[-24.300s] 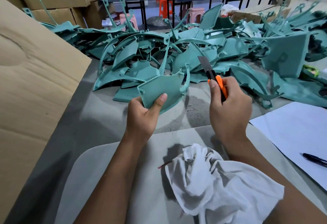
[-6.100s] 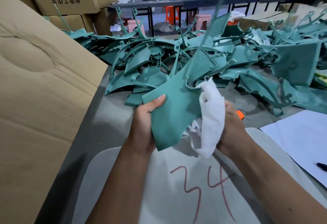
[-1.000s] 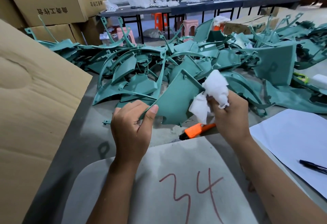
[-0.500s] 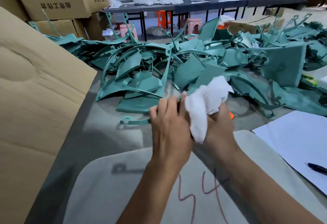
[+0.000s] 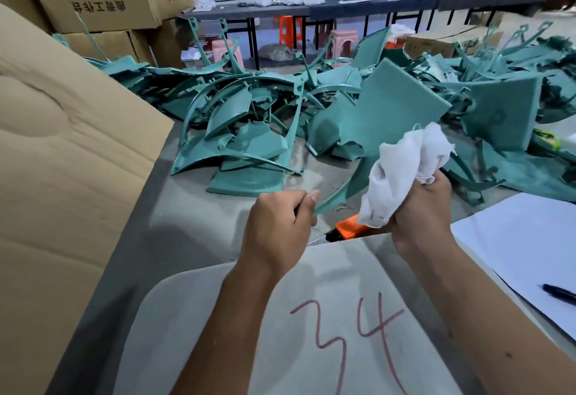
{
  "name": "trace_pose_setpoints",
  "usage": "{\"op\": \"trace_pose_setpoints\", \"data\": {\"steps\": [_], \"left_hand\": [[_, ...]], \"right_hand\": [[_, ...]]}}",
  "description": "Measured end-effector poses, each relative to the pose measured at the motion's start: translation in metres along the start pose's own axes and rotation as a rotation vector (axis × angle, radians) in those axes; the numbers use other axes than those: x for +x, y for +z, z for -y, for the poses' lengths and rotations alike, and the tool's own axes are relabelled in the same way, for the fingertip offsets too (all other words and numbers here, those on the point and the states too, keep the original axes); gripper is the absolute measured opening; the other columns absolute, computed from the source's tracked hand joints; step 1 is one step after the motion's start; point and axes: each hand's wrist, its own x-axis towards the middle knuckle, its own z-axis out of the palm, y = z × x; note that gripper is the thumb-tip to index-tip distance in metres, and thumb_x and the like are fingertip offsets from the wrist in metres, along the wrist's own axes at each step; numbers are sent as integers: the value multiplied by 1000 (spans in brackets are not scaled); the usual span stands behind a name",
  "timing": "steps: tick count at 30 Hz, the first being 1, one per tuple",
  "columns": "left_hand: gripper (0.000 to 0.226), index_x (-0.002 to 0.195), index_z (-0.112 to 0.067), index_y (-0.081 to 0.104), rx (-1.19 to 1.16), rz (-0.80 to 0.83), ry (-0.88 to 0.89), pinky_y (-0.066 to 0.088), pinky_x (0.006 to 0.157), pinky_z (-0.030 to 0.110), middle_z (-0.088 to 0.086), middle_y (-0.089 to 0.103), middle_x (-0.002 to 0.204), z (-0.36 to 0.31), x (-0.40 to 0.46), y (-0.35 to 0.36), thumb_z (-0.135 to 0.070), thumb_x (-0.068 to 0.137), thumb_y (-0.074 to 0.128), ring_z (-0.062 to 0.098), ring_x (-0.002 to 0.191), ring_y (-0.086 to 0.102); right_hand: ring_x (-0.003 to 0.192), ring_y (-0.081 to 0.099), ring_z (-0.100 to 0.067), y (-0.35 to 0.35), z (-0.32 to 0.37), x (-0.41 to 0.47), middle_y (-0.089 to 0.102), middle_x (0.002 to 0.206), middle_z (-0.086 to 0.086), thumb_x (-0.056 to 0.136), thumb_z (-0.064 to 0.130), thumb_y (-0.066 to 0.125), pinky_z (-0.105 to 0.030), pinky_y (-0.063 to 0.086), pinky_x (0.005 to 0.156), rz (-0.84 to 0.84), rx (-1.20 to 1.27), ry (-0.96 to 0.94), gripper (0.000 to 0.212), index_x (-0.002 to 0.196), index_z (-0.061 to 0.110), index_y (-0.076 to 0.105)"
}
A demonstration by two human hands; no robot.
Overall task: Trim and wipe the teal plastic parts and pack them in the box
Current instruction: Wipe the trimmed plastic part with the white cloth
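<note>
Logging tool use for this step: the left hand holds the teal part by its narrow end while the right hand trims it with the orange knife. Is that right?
Not quite. The head view shows the right hand gripping a bunched white cloth, not the orange knife, which lies on the table under it. The left hand does hold the teal part by its narrow end.

Matt teal plastic part (image 5: 389,114); soft white cloth (image 5: 402,170).
</note>
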Motion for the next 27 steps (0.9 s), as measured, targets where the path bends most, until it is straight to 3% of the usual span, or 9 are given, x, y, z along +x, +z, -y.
{"op": "trace_pose_setpoints", "data": {"steps": [4,6,8,10,13,15,18,21,27], "left_hand": [[46,60,-21,50,-47,-97,72,31,50,19,-7,64,60,-13,-4,11,-38,103,51,7,53,53],[45,62,-24,42,5,-128,87,26,48,22,-8,52,56,-20,-7,15,-35,104,52,9,50,46],[45,64,-29,35,79,-163,91,18,46,16,-13,38,55,-25,-9,15,-32,104,53,4,47,37],[41,67,-28,38,112,-201,112,24,43,14,-14,36,57,-25,-9,12,-32,105,53,-1,46,34],[38,70,-26,40,103,-220,160,26,45,11,-12,40,60,-23,-8,7,-30,106,49,-2,47,35],[36,70,-25,40,110,-199,198,22,47,10,-11,41,60,-23,-7,6,-28,105,51,3,47,35],[37,68,-24,38,101,-171,284,21,51,11,-11,37,59,-20,-4,2,-22,101,56,9,47,33],[39,61,-18,41,123,-138,356,30,49,31,-8,35,57,-17,-3,-2,-23,95,59,19,51,35],[43,56,-12,43,116,-60,440,30,47,33,-3,36,50,-17,-3,-5,-26,91,65,19,49,35]], "right_hand": [[44,39,-18,16,-8,-14,41,49,-3,72,9,67,-28,38,49,159,150,158,34,70,17,34],[53,47,-22,18,-14,-20,48,56,-10,88,8,70,-38,45,55,190,10,238,29,69,12,49],[51,50,-22,18,-15,-23,54,56,-9,92,8,71,-34,47,52,269,-111,301,33,62,13,58],[46,51,-16,20,-13,-26,54,51,-2,77,15,79,-26,44,46,378,-60,364,31,52,18,60],[46,52,-14,25,-9,-28,54,48,2,43,37,78,-26,44,52,430,-5,477,24,42,21,60],[48,49,-15,25,-7,-27,51,48,2,44,38,77,-27,41,54,415,-14,492,26,42,22,56],[47,45,-17,20,-8,-25,48,51,-2,72,13,73,-27,39,47,340,-76,413,33,49,20,50],[46,51,-20,10,-8,-14,53,54,-8,86,-2,62,-29,43,47,193,-60,370,41,51,18,54],[46,53,-13,-19,2,13,58,52,4,91,15,70,-26,43,50,-22,-288,154,41,52,24,62]]}}
